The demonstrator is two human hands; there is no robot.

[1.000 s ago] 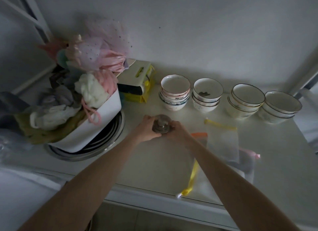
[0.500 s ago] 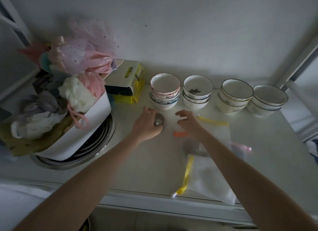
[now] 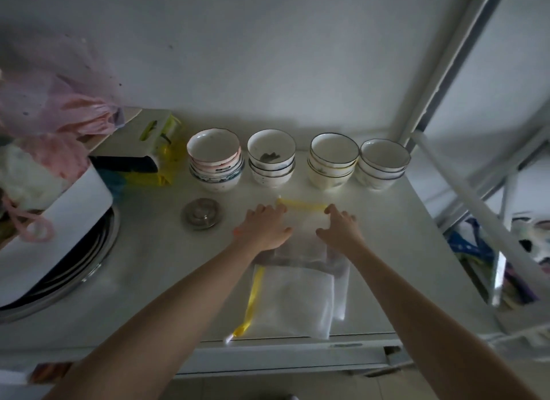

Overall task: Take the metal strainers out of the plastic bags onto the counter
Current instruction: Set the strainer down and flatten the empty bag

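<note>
A round metal strainer [image 3: 202, 214] lies flat on the white counter [image 3: 143, 268], left of my hands and in front of the bowls. A clear plastic bag [image 3: 306, 224] with a yellow zip strip [image 3: 302, 205] lies between my hands. My left hand [image 3: 263, 228] rests on the bag's left side and my right hand [image 3: 339, 230] on its right side, fingers spread. Nearer the front edge lies another clear bag [image 3: 293, 303] with a yellow strip [image 3: 253, 301] along its left side. I cannot tell what the bags contain.
Four stacks of bowls [image 3: 297, 160] line the wall behind the bags. A white tub [image 3: 56, 230] stuffed with cloths stands in a metal basin [image 3: 98, 259] at left. A yellow and white box [image 3: 140, 149] sits beside it. A metal rack [image 3: 464, 173] stands right.
Both hands let go of the strainer, which now lies on the counter. They moved right onto the far plastic bag. The camera view turned right.
</note>
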